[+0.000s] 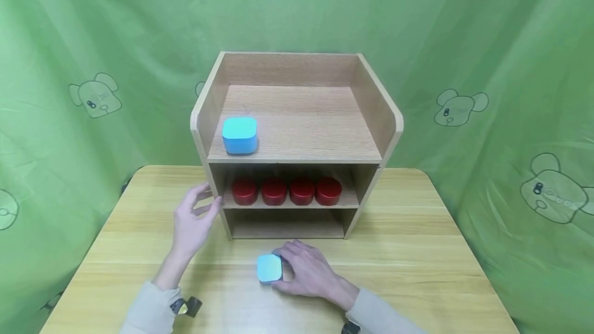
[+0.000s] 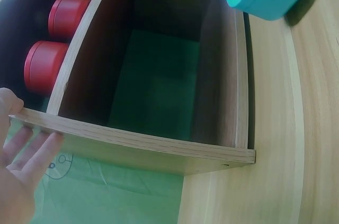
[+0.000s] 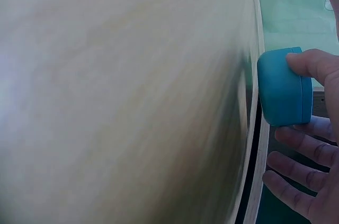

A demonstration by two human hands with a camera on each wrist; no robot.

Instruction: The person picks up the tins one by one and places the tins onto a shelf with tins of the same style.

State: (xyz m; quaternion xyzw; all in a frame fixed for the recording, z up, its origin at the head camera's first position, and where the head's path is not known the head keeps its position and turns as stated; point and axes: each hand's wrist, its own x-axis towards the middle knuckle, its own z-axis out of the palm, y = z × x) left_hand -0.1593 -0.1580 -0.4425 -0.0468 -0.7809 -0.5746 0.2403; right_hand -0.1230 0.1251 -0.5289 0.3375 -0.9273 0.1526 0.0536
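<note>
My right hand (image 1: 308,270) pinches a small blue lidded box (image 1: 269,268) between thumb and index finger, just in front of the wooden shelf (image 1: 295,161). In the right wrist view, the thumb lies across the box (image 3: 285,87) near its lid seam, and the other fingers are spread apart. My left hand (image 1: 194,220) holds the front edge of the shelf's left side panel (image 2: 153,135), thumb on one side and fingers on the other. Another blue box (image 1: 240,135) stands on the top level, at the front left corner.
Several round red tins (image 1: 274,191) stand in a row on the shelf's middle level. The bottom compartment (image 1: 287,223) lies below them. A wood-grain table (image 1: 408,251) carries the shelf, and a green curtain (image 1: 297,4) hangs behind.
</note>
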